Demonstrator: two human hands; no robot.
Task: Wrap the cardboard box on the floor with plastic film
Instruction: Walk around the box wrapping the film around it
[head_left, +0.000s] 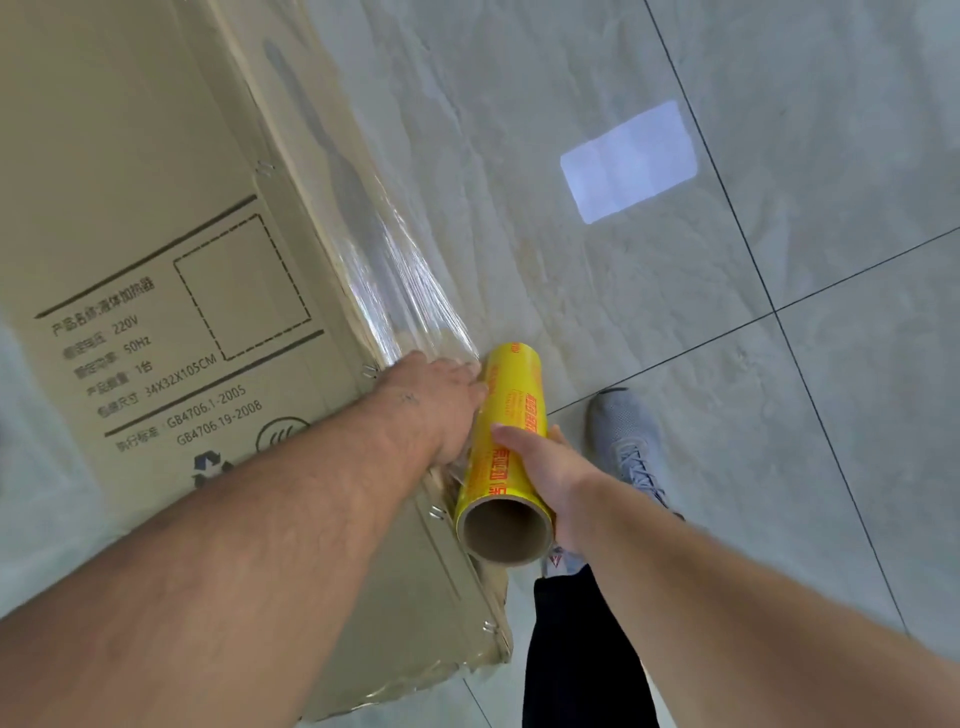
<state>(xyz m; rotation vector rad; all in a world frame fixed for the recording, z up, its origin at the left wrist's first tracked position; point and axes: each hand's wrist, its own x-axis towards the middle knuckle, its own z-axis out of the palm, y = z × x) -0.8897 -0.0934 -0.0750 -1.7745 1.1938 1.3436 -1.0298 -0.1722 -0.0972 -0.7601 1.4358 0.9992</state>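
Gripping yellow cling-film roll (511, 436) in right hand (550, 478); left hand (436, 400), fingers flat, pressing clear plastic film (410, 296) against tall brown cardboard box (156, 260) on grey tiled floor (779, 415).

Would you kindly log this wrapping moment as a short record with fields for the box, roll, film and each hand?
box: large brown cardboard box with printed labels, on the grey tiled floor
roll: yellow plastic film roll on a cardboard core, at the box's edge
film: clear plastic film stretched along the box's side
left hand: left hand presses the film by the roll
right hand: right hand grips the roll
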